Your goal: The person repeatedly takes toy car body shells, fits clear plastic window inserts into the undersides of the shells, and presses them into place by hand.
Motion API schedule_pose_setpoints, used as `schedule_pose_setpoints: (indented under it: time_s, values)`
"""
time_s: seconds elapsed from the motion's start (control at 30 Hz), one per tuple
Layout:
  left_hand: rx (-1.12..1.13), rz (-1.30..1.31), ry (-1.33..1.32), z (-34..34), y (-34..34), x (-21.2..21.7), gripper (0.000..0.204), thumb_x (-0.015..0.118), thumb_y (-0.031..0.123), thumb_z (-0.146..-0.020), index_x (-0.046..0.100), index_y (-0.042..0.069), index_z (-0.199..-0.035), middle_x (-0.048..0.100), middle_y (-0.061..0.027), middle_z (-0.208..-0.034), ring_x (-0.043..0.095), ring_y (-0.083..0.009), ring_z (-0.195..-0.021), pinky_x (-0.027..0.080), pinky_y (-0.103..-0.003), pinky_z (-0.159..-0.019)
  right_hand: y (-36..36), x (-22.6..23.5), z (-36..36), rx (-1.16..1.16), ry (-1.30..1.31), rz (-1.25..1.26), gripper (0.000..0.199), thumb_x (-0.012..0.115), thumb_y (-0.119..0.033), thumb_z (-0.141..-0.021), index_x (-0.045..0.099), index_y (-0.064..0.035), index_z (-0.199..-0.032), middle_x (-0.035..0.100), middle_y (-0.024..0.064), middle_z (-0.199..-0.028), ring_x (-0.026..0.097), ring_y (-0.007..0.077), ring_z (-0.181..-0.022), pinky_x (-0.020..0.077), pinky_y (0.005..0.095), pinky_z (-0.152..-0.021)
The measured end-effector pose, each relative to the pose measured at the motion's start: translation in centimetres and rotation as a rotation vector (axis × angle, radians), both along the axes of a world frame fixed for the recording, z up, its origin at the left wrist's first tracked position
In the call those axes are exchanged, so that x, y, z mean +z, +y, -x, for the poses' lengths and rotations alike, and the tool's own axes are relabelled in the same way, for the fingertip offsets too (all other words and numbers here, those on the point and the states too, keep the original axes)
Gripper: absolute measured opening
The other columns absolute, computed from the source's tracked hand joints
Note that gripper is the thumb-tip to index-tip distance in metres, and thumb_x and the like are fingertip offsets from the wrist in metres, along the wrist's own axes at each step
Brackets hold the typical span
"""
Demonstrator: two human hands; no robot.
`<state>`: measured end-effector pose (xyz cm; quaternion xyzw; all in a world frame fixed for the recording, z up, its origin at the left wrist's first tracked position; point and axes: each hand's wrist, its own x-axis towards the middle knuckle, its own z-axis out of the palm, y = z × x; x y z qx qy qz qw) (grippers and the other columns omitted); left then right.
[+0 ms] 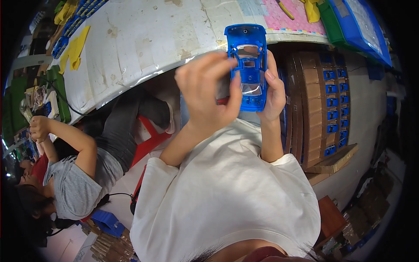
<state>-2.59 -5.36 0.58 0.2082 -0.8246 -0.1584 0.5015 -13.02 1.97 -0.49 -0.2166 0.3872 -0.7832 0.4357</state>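
A blue plastic toy car body shell (250,79) is held upright in front of my chest, its hollow inside with clear window pieces facing me. My right hand (274,94) grips its right side, the thumb along the edge and the fingers mostly behind. My left hand (203,89) is at the shell's left side, slightly blurred. Its thumb and index finger are apart, with their tips at the left edge near the middle; the other fingers are loosely bent. Nothing shows between these fingertips.
A worn white table (148,39) spans the far side. Blue and green bins (349,30) stand at its right end, by a pink sheet (297,17). Cardboard trays (312,96) with small blue parts are at right. A person in grey (94,183) sits at left; yellow cloths (76,50) lie nearby.
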Motion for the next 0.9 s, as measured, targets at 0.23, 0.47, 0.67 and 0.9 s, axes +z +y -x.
schedule_pose_setpoints:
  time_s: [0.23,0.47,0.67,0.9]
  values:
    - [-0.243,-0.717,-0.143,1.4,-2.0,0.5,0.023,0.064,0.010,-0.072,0.055,-0.002,-0.090,0.051,-0.0106,-0.083,0.047,-0.0264,-0.076,0.037,-0.032,-0.071,0.1,0.5,-0.7,0.031,0.083,-0.016,0.054,0.049,-0.032,-0.080,0.034,-0.0006,-0.121,0.050,0.0130,-0.112,0.053,0.0124,-0.085,0.0447,0.0237,-0.072]
    - [-0.144,-0.571,-0.113,2.1,-1.5,-0.8,0.011,0.058,0.008,-0.075,0.053,-0.001,-0.081,0.049,-0.0136,-0.077,0.048,-0.0304,-0.073,0.037,-0.036,-0.067,-0.2,0.7,-0.5,-0.136,0.600,-0.354,0.015,0.049,-0.007,-0.085,0.049,0.0031,-0.097,0.060,0.0091,-0.074,0.055,0.0101,-0.065,0.0449,0.0245,-0.060]
    - [-0.151,-0.534,-0.089,2.4,-1.0,-0.8,0.014,0.057,0.006,-0.075,0.052,-0.002,-0.085,0.049,-0.0142,-0.078,0.048,-0.0308,-0.074,0.038,-0.036,-0.068,-0.3,0.6,-0.3,-0.213,0.668,-0.389,0.013,0.046,-0.007,-0.088,0.051,0.0023,-0.095,0.058,0.0082,-0.070,0.050,0.0082,-0.057,0.0418,0.0250,-0.052]
    - [-0.228,-0.589,-0.047,2.2,-1.2,-0.9,0.014,0.055,0.004,-0.077,0.052,-0.002,-0.089,0.050,-0.0154,-0.081,0.050,-0.0300,-0.074,0.040,-0.036,-0.067,-0.6,0.4,-0.6,-0.241,0.653,-0.381,0.013,0.046,-0.007,-0.088,0.051,0.0024,-0.095,0.058,0.0083,-0.069,0.050,0.0081,-0.056,0.0414,0.0247,-0.052]
